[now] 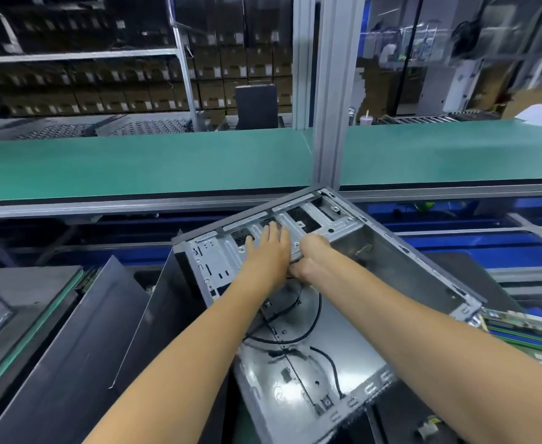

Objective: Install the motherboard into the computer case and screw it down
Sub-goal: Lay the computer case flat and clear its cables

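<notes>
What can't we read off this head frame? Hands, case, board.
- Right hand fingers: curled under the drive cage edge, hidden by the hand itself; the grip is likely but unconfirmed.
- Computer case floor: partly covered by both forearms.
- Motherboard: cut off by the right frame edge, blurred.
- Left hand: lies flat on the cage; pressure unreadable.

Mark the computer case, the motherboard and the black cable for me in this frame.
computer case (401,267): head view, on its bare inner right wall.
motherboard (526,334): head view, on the green board at the right edge, outside the case.
black cable (319,310): head view, on the loop over the case floor.
</notes>
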A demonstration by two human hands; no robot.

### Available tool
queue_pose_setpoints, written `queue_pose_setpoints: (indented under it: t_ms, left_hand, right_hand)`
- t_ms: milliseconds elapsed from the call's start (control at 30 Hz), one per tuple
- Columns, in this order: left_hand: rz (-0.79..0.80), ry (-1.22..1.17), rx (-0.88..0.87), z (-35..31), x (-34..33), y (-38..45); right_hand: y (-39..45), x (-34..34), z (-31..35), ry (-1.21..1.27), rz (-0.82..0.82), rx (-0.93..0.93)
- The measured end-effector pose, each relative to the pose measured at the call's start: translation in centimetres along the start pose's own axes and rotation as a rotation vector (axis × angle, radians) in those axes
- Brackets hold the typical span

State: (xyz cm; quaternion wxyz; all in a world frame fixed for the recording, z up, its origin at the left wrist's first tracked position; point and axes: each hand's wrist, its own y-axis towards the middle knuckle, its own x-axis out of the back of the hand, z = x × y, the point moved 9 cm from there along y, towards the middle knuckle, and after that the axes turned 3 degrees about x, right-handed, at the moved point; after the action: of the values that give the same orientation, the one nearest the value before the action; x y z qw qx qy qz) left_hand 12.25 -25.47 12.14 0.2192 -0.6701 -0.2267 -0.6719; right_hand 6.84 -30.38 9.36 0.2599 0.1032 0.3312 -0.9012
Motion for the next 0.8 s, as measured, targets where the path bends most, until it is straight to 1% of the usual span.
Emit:
queue_pose_setpoints:
  t_ms: [167,267,367,467,533,700,800]
  left_hand:
    - [0.028,-0.047,-0.055,-0.6,-2.7,0.2]
    - [0.037,-0.035,-0.12,-1.4,-4.0,0.7]
    - [0.068,0.004,-0.195,-2.2,-5.5,1.3]
    - [0.117,0.033,-0.255,-2.9,-7.2,1.9]
    - [0.15,0.039,-0.282,-3.2,-8.2,2.4]
    - [0.15,0.023,-0.317,-3.2,-9.4,4.2]
    - [0.14,0.025,-0.312,-3.1,-9.7,5.0]
  right_hand:
    - [0.9,1.7,-1.4,0.025,-0.024,-0.004]
    - [1.4,2.7,-2.2,-0.019,-0.015,0.011]
    - [2.3,4.1,-3.4,0.11,-0.075,-0.031]
    - [3.1,5.1,-4.7,0.168,-0.112,-0.086]
    - [3.9,5.3,-5.5,0.207,-0.104,-0.129]
    - [5.7,5.6,-5.4,0.257,-0.141,-0.086]
    - [6.5,5.6,-5.6,0.269,-0.151,-0.098]
